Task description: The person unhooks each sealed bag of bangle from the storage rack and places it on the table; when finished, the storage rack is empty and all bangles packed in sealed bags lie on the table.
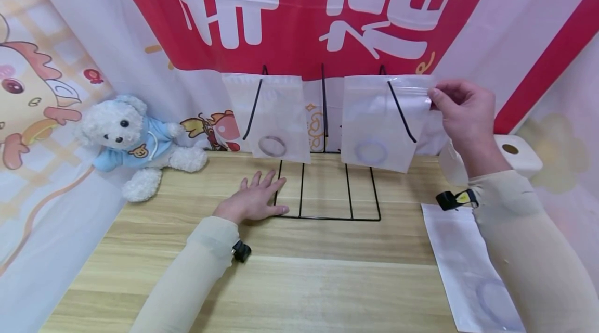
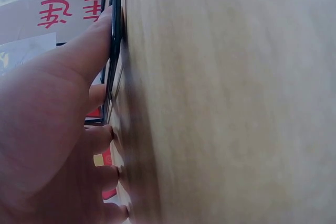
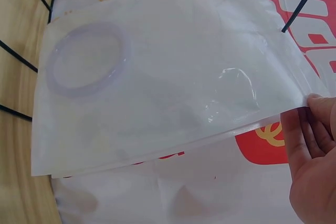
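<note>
At the far side, your black wire rack (image 1: 325,218) is best braced at its base. The right white bag (image 1: 380,117) hangs from it. Your left hand (image 1: 257,199), fingers spread, touches the base's near left corner; your right hand (image 1: 470,109) pinches the bag's upper right corner, best handled lightly, the purple ring (image 3: 124,51) resting low inside.

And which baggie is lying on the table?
The flat white plastic bag partly hidden by the beige right sleeve; the other white bags hang on the black wire rack.
</note>
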The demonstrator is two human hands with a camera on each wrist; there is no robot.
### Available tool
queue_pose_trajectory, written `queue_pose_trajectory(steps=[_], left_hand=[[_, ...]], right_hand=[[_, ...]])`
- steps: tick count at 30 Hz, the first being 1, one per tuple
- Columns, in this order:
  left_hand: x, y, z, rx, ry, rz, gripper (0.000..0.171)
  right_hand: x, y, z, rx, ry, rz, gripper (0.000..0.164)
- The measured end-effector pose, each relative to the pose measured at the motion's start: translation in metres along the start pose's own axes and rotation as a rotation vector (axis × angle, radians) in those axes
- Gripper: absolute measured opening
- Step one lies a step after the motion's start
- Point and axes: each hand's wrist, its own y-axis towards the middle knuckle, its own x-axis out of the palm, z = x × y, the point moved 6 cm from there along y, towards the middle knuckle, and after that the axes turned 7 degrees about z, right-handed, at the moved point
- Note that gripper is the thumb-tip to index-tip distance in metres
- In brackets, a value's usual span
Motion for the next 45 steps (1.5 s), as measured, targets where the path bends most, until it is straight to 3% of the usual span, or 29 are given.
queue_pose_trajectory(steps=[4, 6, 17, 25, 32, 39, 45], left_hand=[[0.003, 0.002, -0.004, 0.008, -0.018, 0.007, 0.101], [-0.003, -0.002, 0.002, -0.002, -0.025, -0.009, 0.099], [-0.008, -0.005, 0.010, -0.012, 0.040, -0.012, 0.091], [-0.006, -0.005, 0.007, 0.003, -0.006, -0.008, 0.094], [-0.009, -0.007, 0.011, -0.009, 0.021, -0.015, 0.091], [-0.007, -0.007, 0.009, -0.014, 0.042, -0.007, 0.090], [-0.006, -0.006, 0.008, -0.002, 0.007, -0.005, 0.093]], right_hand=[[-0.001, -0.002, 0.000, 0.005, -0.004, 0.004, 0.052], [-0.001, -0.003, 0.000, 0.005, -0.010, 0.004, 0.054], [-0.008, -0.013, 0.002, -0.024, -0.016, -0.004, 0.050], [-0.013, -0.023, 0.004, -0.035, -0.003, 0.015, 0.045], [-0.019, -0.034, 0.005, -0.046, -0.007, 0.014, 0.051], [-0.026, -0.046, 0.006, -0.088, -0.026, 0.027, 0.047], [-0.030, -0.054, 0.006, -0.140, -0.025, 0.031, 0.039]])
